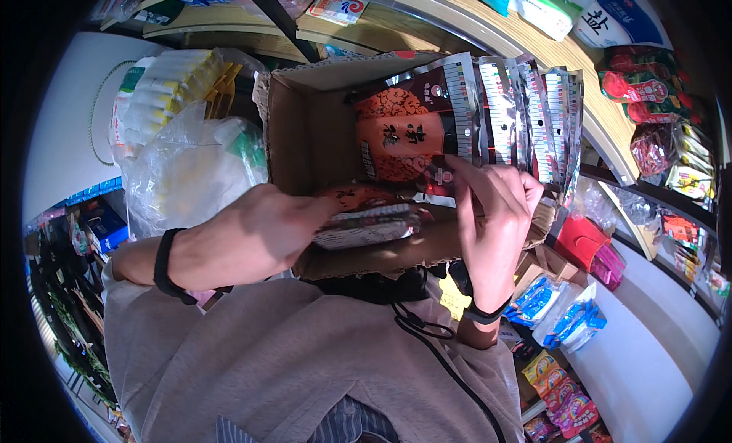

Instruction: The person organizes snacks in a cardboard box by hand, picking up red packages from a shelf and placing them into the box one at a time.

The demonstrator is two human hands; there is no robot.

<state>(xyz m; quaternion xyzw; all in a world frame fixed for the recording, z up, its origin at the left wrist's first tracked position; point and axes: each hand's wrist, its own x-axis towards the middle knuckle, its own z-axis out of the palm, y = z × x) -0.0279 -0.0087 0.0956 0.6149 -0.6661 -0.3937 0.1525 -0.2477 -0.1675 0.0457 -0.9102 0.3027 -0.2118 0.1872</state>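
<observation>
In front of me is a cardboard box with torn rims, its flaps raised. Orange-and-dark foil food pouches lean in its right half, and several more silver-backed pouches line up behind them, overhanging the right rim. My left hand, wearing a black wristband, reaches over the near left rim and grips a packet lying low in the box; its fingertips are partly hidden. My right hand is at the near right, its forefinger touching the lower edge of the front pouch. Whether it pinches the pouch is unclear.
Clear plastic bags of goods stand left of the box. A wooden shelf with packaged goods curves along the back and right. Blue-and-white packs, a red container and bright snack bags sit to the right.
</observation>
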